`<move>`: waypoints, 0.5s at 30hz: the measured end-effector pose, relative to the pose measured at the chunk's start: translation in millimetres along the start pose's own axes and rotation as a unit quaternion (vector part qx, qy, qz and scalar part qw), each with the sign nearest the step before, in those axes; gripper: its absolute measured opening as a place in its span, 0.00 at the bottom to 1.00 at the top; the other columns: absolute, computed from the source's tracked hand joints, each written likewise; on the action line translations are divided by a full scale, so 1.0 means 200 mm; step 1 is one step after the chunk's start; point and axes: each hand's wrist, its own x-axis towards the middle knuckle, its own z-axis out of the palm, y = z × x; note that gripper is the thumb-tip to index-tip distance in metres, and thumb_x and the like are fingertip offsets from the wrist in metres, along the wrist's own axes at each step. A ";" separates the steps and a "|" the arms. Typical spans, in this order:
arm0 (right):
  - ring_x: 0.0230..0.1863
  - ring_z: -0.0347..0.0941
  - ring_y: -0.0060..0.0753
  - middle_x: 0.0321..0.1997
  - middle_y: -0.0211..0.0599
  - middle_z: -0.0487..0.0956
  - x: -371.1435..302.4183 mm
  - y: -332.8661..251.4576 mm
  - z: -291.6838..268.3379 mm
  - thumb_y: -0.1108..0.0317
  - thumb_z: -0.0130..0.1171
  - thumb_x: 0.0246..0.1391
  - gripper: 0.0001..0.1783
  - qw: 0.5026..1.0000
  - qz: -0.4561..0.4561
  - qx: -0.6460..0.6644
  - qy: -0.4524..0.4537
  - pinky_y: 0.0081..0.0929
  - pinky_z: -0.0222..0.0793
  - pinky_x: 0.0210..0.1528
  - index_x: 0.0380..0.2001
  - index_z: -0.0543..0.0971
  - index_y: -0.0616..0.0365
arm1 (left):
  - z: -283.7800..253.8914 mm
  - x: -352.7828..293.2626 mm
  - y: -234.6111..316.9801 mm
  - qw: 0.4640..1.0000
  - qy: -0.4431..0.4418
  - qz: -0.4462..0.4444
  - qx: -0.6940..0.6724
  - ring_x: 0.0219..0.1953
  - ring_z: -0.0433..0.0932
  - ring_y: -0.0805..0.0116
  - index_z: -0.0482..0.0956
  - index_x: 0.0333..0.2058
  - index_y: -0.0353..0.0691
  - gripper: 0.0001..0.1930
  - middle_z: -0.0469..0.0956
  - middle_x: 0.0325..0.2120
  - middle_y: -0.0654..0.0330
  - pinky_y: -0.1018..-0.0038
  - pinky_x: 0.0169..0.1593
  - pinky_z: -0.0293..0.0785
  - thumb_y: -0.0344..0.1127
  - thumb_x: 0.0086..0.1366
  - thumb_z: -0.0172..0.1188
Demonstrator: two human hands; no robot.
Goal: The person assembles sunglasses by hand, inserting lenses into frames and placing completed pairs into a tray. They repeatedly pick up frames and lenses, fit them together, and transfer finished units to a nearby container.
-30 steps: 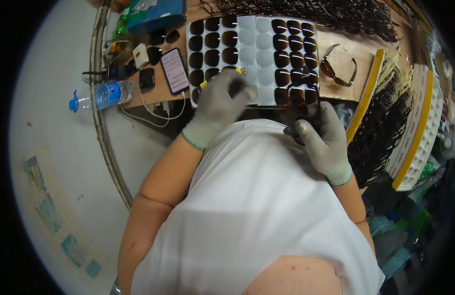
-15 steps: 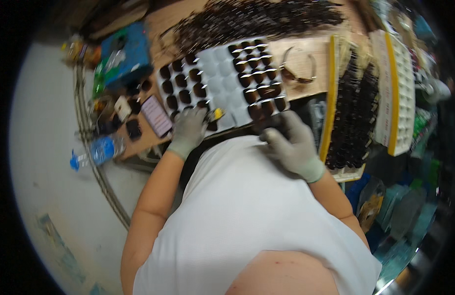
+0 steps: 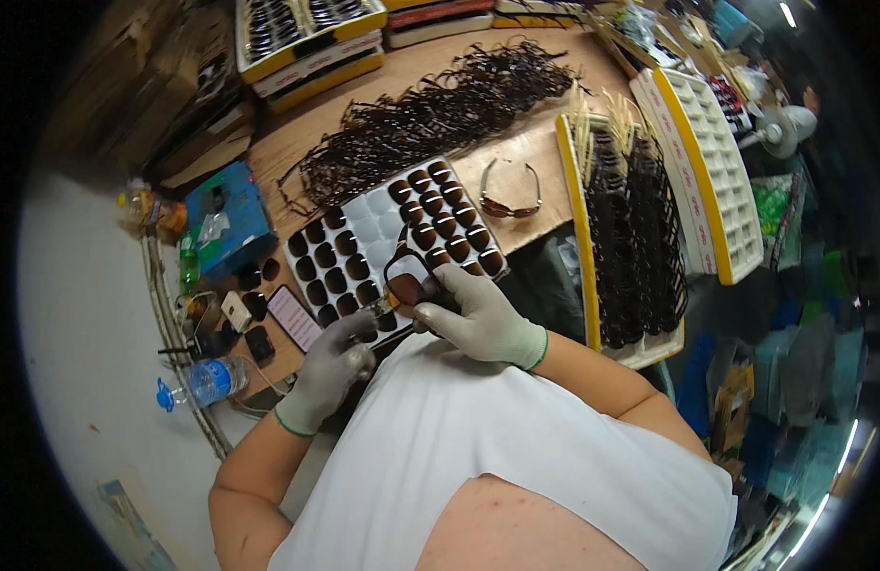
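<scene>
My right hand (image 3: 478, 319), in a pale grey glove, pinches a dark sunglasses frame (image 3: 398, 255) over the lens tray; its fingers hide part of it. A brownish lens area shows within the rim. My left hand (image 3: 327, 373), gloved the same way, is at the near-left edge of the tray. Its thumb and forefinger are bent but apart, and I see nothing held between them. The white lens tray (image 3: 371, 221) carries rows of brown gradient lenses (image 3: 335, 280) on the left and more lenses (image 3: 444, 225) on the right, with bare white hollows between.
Finished-looking sunglasses (image 3: 509, 207) lie beyond the tray. Behind is a heap of dark temple arms (image 3: 440, 109). At right stand a yellow-edged box of dark frames (image 3: 625, 238) and a tilted white compartment tray (image 3: 711, 176). A phone (image 3: 294, 319), blue box (image 3: 232, 214) and water bottle (image 3: 211, 381) are at left.
My right hand has moved left, bringing the dark frame over the tray. My left hand has drawn back toward me from the lenses. The view has shifted, showing more of the table's far side.
</scene>
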 end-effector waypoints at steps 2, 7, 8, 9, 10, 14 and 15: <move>0.29 0.74 0.24 0.30 0.35 0.80 0.01 0.04 0.02 0.69 0.60 0.62 0.11 0.999 0.025 -0.005 -0.042 0.26 0.71 0.35 0.43 0.75 0.64 | 0.13 0.05 0.14 0.993 -0.047 0.038 -0.101 0.36 0.73 0.76 0.65 0.64 0.31 0.28 0.75 0.50 0.58 0.76 0.41 0.73 0.38 0.69 0.59; 0.30 0.73 0.15 0.32 0.29 0.80 0.03 -0.16 0.00 0.68 0.54 0.68 0.13 0.974 0.136 0.100 -0.152 0.21 0.72 0.34 0.50 0.79 0.64 | 0.17 0.10 0.10 0.967 -0.086 0.099 -0.216 0.36 0.74 0.78 0.75 0.54 0.32 0.17 0.80 0.42 0.62 0.79 0.41 0.73 0.37 0.72 0.59; 0.31 0.74 0.16 0.32 0.29 0.80 0.03 -0.12 -0.02 0.67 0.55 0.68 0.12 0.984 0.096 0.049 -0.143 0.20 0.72 0.34 0.47 0.80 0.64 | 0.20 0.09 0.10 0.969 -0.078 0.105 -0.210 0.37 0.75 0.77 0.75 0.54 0.32 0.16 0.79 0.41 0.62 0.79 0.41 0.73 0.36 0.73 0.58; 0.32 0.74 0.16 0.33 0.28 0.81 0.04 -0.16 -0.05 0.67 0.55 0.68 0.12 0.977 0.133 0.016 -0.169 0.20 0.72 0.35 0.47 0.80 0.64 | 0.22 0.07 0.09 0.977 -0.053 0.098 -0.183 0.37 0.75 0.77 0.75 0.54 0.33 0.16 0.79 0.40 0.63 0.80 0.41 0.73 0.36 0.73 0.58; 0.33 0.73 0.16 0.34 0.27 0.81 0.04 -0.21 -0.09 0.67 0.56 0.68 0.13 0.966 0.173 -0.018 -0.190 0.20 0.72 0.37 0.47 0.81 0.64 | 0.25 0.05 0.09 0.983 -0.032 0.087 -0.160 0.36 0.75 0.77 0.76 0.54 0.33 0.16 0.79 0.40 0.64 0.80 0.41 0.73 0.36 0.73 0.58; 0.45 0.72 0.17 0.45 0.32 0.82 0.03 -0.21 -0.14 0.70 0.53 0.69 0.16 0.941 0.169 0.042 -0.289 0.22 0.70 0.52 0.55 0.77 0.66 | 0.24 0.01 0.09 0.984 -0.068 0.116 -0.118 0.35 0.74 0.79 0.78 0.49 0.33 0.13 0.76 0.35 0.66 0.82 0.40 0.72 0.36 0.74 0.58; 0.44 0.72 0.18 0.44 0.32 0.81 0.01 -0.21 -0.12 0.70 0.51 0.69 0.17 0.938 0.184 0.049 -0.291 0.23 0.71 0.52 0.57 0.75 0.65 | 0.24 -0.01 0.12 0.981 -0.079 0.132 -0.117 0.35 0.74 0.79 0.78 0.48 0.32 0.13 0.75 0.34 0.66 0.81 0.41 0.73 0.36 0.74 0.58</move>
